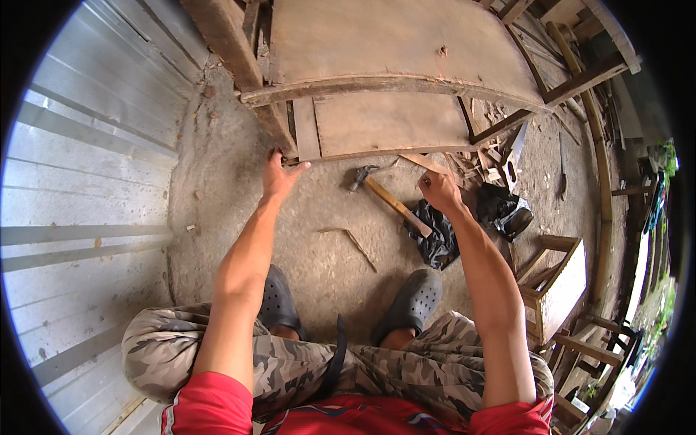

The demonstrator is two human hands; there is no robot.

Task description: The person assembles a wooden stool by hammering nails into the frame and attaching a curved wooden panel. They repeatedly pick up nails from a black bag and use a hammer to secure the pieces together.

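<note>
At the near left corner of a wooden frame with board panels (391, 122), my left hand (278, 177) grips the end of a leg (279, 130), fingers on one side and thumb at the other. My right hand (439, 191) is closed above the floor, beside a thin strip of wood (426, 164). Whatever its fingers may hold is too small or hidden. Between my hands lies a hammer (391, 199) with a wooden handle, its head toward the frame. Black plastic bags (437, 235) lie under and beside my right forearm.
A handsaw (510, 163) rests among wood scraps (493, 156) at the right. Farther right are a knife-like tool (562, 174) and a wooden box (558, 286). A bent thin strip (355, 243) lies before my clogs (417, 301). Corrugated metal sheeting (87, 196) walls the left side.
</note>
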